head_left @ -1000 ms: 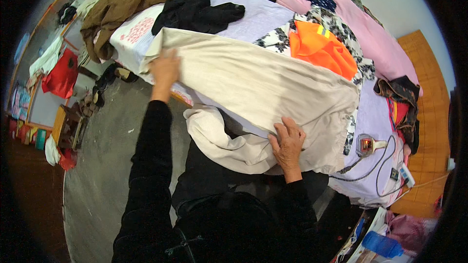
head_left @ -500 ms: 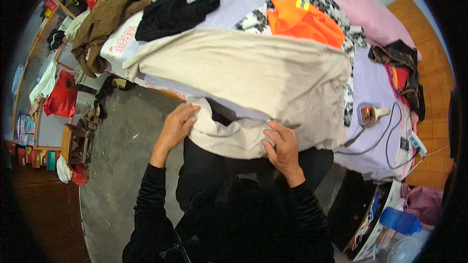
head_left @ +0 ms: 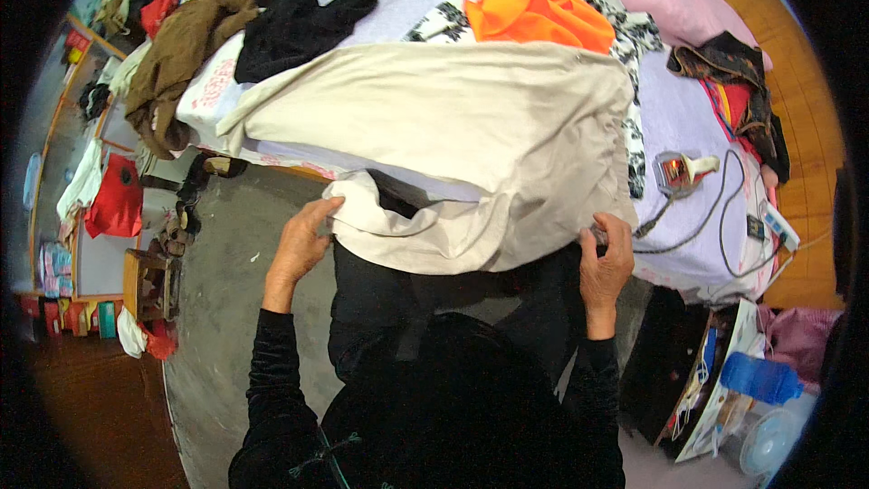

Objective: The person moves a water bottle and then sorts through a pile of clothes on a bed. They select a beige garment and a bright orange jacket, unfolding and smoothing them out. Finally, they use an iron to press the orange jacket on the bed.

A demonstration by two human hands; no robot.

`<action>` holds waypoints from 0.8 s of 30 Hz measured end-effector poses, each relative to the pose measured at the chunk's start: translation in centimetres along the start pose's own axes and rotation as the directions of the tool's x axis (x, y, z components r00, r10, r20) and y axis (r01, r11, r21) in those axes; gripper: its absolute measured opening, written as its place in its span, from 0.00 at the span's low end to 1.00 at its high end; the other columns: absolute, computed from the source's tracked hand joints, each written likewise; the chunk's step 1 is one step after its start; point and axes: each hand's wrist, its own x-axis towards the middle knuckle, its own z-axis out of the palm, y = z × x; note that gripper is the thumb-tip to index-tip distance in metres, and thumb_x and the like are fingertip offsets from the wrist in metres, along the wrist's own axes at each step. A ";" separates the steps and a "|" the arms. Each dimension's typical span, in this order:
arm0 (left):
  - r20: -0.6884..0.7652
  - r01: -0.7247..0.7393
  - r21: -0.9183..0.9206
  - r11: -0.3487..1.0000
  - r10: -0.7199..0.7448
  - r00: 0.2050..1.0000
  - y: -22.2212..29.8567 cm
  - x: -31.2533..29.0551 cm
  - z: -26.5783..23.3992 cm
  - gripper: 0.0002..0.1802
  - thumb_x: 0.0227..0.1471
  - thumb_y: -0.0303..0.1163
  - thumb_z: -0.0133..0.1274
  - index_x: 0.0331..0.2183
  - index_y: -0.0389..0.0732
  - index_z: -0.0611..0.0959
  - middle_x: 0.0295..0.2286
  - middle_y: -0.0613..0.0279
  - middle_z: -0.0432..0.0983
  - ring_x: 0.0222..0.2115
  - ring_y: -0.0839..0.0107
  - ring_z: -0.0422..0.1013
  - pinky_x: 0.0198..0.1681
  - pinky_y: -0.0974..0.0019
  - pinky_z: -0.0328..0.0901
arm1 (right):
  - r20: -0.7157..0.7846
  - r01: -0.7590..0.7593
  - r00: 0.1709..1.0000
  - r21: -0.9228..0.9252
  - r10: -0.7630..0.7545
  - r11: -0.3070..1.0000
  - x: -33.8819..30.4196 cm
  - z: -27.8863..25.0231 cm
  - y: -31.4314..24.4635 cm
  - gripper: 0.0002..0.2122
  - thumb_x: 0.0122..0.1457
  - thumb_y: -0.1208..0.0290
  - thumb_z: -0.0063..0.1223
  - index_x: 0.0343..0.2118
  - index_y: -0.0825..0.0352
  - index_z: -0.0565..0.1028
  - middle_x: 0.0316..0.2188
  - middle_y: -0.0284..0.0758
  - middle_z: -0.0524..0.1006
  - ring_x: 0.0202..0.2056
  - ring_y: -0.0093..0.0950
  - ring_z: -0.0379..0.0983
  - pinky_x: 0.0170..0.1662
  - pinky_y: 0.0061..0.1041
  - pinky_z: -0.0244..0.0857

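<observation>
Right hand (head_left: 606, 267) pinches 1 beige garment (head_left: 416, 118); left hand (head_left: 301, 243) touches it, grip unclear. 1 orange cloth (head_left: 536, 16) lies beyond.

Fisheye interior view, moderate light

Illumination: indoor, fairly even; source cannot be told. Highlights: pale cloth (head_left: 398, 104), brightest surface at centre. Shadows: soft grey shading on the cloth's right part; black top (head_left: 453, 389) nearly featureless. Distortion: wooden panel (head_left: 806, 163) bowed at right; corners black, rim fringed bluish. Focus: left hand (head_left: 303, 240) and right hand (head_left: 608, 263) fairly clear; outer edges softer.
</observation>
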 end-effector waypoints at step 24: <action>-0.070 0.106 -0.608 0.787 -0.187 0.980 -0.9 -3.2 -2.5 0.06 0.56 0.31 0.53 0.34 0.39 0.77 0.32 0.66 0.76 0.31 0.77 0.72 0.33 0.71 0.68 | 0.019 -0.062 0.998 -0.195 0.067 0.979 6.2 1.8 3.9 0.07 0.55 0.67 0.55 0.34 0.64 0.75 0.31 0.38 0.76 0.32 0.40 0.74 0.36 0.37 0.67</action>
